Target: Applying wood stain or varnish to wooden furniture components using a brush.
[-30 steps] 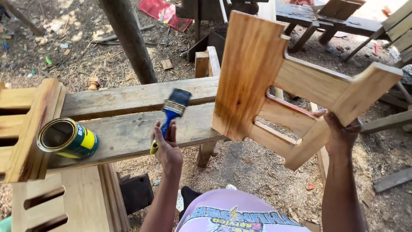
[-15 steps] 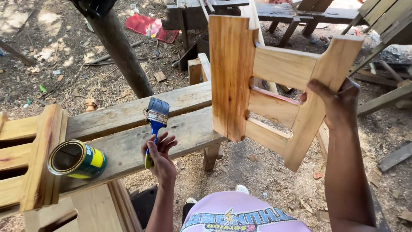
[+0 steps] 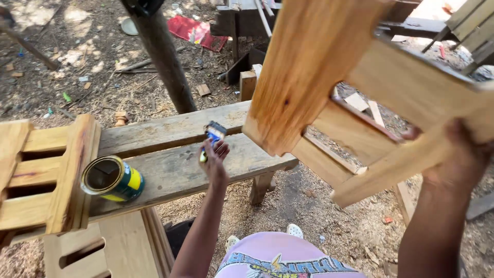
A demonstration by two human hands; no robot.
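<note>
My left hand (image 3: pixel 216 154) grips a blue-handled paintbrush (image 3: pixel 212 135) just above the grey plank bench (image 3: pixel 170 154). My right hand (image 3: pixel 460 159) holds up a varnished wooden slatted frame (image 3: pixel 319 77) by one of its lower bars, lifted close to the camera and tilted. Its wide board looks wet and orange-brown. An open yellow and green tin (image 3: pixel 110 178) lies tilted on the bench to the left of the brush.
A second varnished slatted piece (image 3: pixel 46 175) rests on the bench's left end, another (image 3: pixel 103 247) below it. A dark post (image 3: pixel 162 56) stands behind the bench. Sawdust, wood scraps and a red cloth (image 3: pixel 193 31) cover the ground. More wooden furniture (image 3: pixel 463 25) stands at the back right.
My right hand has raised the frame higher and nearer to the camera, turning it. My left hand with the brush has stayed over the bench, dipping slightly.
</note>
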